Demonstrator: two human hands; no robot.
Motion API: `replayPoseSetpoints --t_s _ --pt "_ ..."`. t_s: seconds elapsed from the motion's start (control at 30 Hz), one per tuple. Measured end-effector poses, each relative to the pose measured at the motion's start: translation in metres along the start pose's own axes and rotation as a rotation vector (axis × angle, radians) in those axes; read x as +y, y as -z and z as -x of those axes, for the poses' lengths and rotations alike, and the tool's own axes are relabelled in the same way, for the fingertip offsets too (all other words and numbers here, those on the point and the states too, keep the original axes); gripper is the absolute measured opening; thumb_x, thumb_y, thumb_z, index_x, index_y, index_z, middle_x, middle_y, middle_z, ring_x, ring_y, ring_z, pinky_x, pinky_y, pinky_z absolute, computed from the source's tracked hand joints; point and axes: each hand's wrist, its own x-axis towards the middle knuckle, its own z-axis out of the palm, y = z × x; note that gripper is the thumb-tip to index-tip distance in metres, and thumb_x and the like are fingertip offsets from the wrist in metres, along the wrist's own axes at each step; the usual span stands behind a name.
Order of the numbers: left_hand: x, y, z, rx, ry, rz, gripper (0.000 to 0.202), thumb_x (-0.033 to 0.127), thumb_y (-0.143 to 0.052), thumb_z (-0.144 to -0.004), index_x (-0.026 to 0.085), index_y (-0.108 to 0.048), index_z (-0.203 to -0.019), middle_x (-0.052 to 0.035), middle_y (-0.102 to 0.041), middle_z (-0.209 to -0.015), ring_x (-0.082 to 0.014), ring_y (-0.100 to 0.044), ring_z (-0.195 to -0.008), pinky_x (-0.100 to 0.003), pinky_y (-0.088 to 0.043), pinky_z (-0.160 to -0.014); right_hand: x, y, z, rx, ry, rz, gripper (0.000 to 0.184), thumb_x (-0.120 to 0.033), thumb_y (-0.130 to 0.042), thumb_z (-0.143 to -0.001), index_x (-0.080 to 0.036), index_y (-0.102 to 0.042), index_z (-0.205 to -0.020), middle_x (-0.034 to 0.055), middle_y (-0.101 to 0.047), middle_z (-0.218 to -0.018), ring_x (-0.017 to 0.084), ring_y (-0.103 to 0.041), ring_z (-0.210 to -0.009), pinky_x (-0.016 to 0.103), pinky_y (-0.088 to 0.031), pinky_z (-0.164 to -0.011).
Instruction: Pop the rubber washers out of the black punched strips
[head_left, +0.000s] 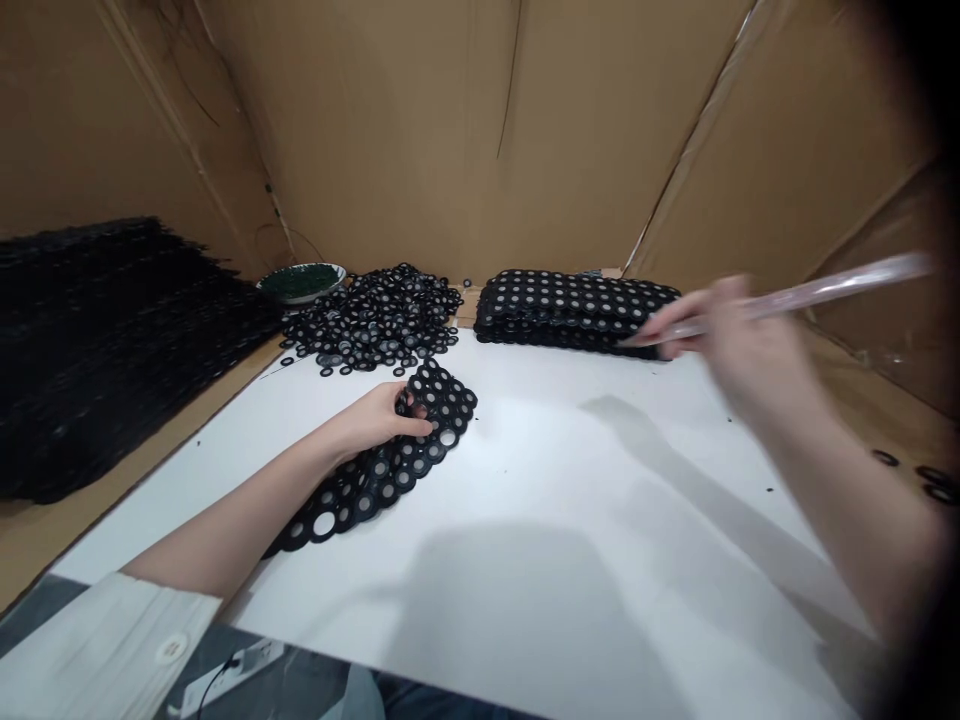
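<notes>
My left hand (379,418) is closed on the upper end of a black perforated sheet of joined rings (390,475), thumb on top, fingers partly hidden. The sheet slants down to the left, and my forearm covers part of it. My right hand (739,325), blurred by motion, grips a clear, slim pen-like stick (840,287) whose pointed tip faces left. That hand is raised on the right, in front of a stack of similar black perforated sheets (577,300). I cannot tell whether the tip touches the stack.
A heap of loose black rings (375,315) lies at the back. Beside it stands a shallow bowl of dark green material (302,282). A big black pile (112,350) rises at left. Cardboard walls (405,130) surround the white work surface (540,470); a few rings (885,458) lie far right.
</notes>
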Motion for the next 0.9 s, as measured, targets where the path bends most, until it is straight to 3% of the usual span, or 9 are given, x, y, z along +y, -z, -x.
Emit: replayPoseSetpoints --t_s 0.03,0.1,0.17,0.3,0.47,0.6,0.67,0.8,0.9 --pt "-0.001 0.0 0.0 -0.003 0.01 0.005 0.019 0.028 -0.062 -0.059 0.019 -0.05 -0.069 0.0011 -0.056 -0.072 -0.0176 -0.054 -0.069 -0.03 -0.04 -0.068 -0.004 -0.019 -0.001 -0.036 0.002 -0.045 0.043 -0.038 -0.029 -0.089 -0.016 -0.062 -0.072 0.0047 -0.06 -0.065 0.01 -0.056 -0.06 0.024 -0.045 -0.06" --pt "-0.003 0.0 0.0 0.003 -0.004 0.028 0.019 0.028 -0.062 -0.059 0.018 -0.051 -0.072 0.0005 -0.057 -0.074 -0.0187 -0.055 -0.072 -0.032 -0.041 -0.071 -0.014 -0.061 -0.003 -0.364 -0.035 -0.324 0.024 -0.037 -0.049 -0.08 -0.017 -0.063 -0.079 0.0037 -0.062 -0.07 0.012 -0.058 -0.065 0.024 -0.046 -0.06" --pt "-0.005 0.0 -0.001 0.026 -0.054 0.068 0.024 0.025 -0.063 -0.058 0.018 -0.052 -0.078 0.0005 -0.058 -0.077 -0.0194 -0.055 -0.077 -0.033 -0.04 -0.076 -0.021 -0.1 -0.002 -0.51 -0.099 -0.548 0.018 -0.032 -0.054 -0.076 -0.017 -0.059 -0.084 0.0024 -0.063 -0.071 0.012 -0.06 -0.068 0.024 -0.046 -0.062" --pt "-0.008 0.001 -0.003 0.028 -0.081 0.156 0.031 0.023 -0.065 -0.056 0.018 -0.054 -0.084 -0.0003 -0.06 -0.084 -0.0203 -0.054 -0.086 -0.033 -0.038 -0.082 -0.019 -0.145 0.004 -0.608 -0.209 -0.708 0.018 -0.031 -0.06 -0.071 -0.017 -0.048 -0.072 0.0006 -0.063 -0.066 0.011 -0.059 -0.062 0.023 -0.045 -0.059" --pt "-0.009 0.003 -0.004 -0.02 -0.006 0.233 0.026 0.025 -0.068 -0.055 0.018 -0.057 -0.077 0.0009 -0.061 -0.077 -0.019 -0.056 -0.078 -0.033 -0.039 -0.078 0.0 -0.154 0.013 -0.608 -0.243 -0.618 0.024 -0.037 -0.056 -0.072 -0.017 -0.046 -0.064 -0.0004 -0.058 -0.061 0.012 -0.057 -0.062 0.021 -0.039 -0.052" --pt "-0.008 0.003 -0.003 -0.037 0.023 0.274 0.028 0.026 -0.067 -0.056 0.019 -0.057 -0.082 -0.0002 -0.062 -0.081 -0.0199 -0.057 -0.08 -0.033 -0.04 -0.078 0.007 -0.154 0.014 -0.642 -0.23 -0.513 0.027 -0.041 -0.051 -0.075 -0.016 -0.059 -0.068 0.0069 -0.058 -0.099 0.016 -0.056 -0.083 0.028 -0.043 -0.071" --pt "-0.007 0.003 -0.003 -0.045 0.026 0.279 0.03 0.025 -0.067 -0.057 0.019 -0.057 -0.085 -0.0007 -0.062 -0.085 -0.02 -0.056 -0.081 -0.033 -0.041 -0.078 0.008 -0.154 0.013 -0.645 -0.194 -0.495 0.027 -0.041 -0.049 -0.077 -0.018 -0.064 -0.074 0.0063 -0.051 -0.114 0.019 -0.049 -0.103 0.031 -0.037 -0.087" --pt "-0.006 0.002 -0.003 -0.061 0.013 0.267 0.034 0.024 -0.067 -0.057 0.019 -0.056 -0.088 0.0001 -0.061 -0.084 -0.019 -0.056 -0.08 -0.032 -0.041 -0.077 0.007 -0.151 0.01 -0.751 -0.119 -0.547 0.028 -0.038 -0.046 -0.079 -0.018 -0.063 -0.069 0.0051 -0.054 -0.103 0.018 -0.048 -0.104 0.031 -0.035 -0.091" --pt "-0.006 0.002 -0.003 -0.05 0.001 0.218 0.031 0.024 -0.066 -0.057 0.019 -0.056 -0.086 0.0005 -0.06 -0.08 -0.0182 -0.055 -0.076 -0.031 -0.042 -0.073 0.003 -0.146 0.011 -0.691 -0.109 -0.512 0.02 -0.031 -0.049 -0.076 -0.017 -0.057 -0.065 0.0034 -0.05 -0.096 0.016 -0.053 -0.089 0.03 -0.041 -0.084"
